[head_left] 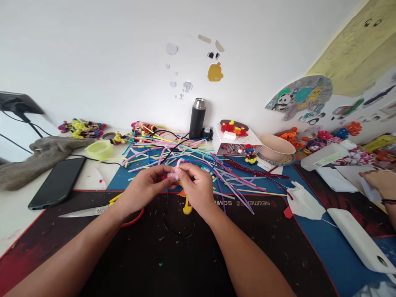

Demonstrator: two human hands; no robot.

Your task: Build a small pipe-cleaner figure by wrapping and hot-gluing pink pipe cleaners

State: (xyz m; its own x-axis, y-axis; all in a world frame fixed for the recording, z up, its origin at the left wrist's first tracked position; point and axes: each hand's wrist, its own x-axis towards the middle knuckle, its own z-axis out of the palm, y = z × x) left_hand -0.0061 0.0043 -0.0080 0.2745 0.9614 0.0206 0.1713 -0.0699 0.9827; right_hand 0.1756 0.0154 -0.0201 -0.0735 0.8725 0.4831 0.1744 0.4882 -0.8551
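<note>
Both hands meet above the front of the pipe cleaner pile. My left hand is closed, thumb and fingers pinching a small pink and lilac pipe cleaner piece. From the other side my right hand pinches the same piece, near a pale strand that sticks up between the fingertips. Fingers cover much of the piece, so its full shape is hidden. Just below hang or lie a yellow and orange item and a thin black cord loop; whether they join the held piece I cannot tell. Loose pipe cleaners spread behind.
Scissors lie partly under my left forearm, beside a phone. A black thermos, a white box and a beige bowl stand at the back. At right, another person's hand touches papers, near a white device.
</note>
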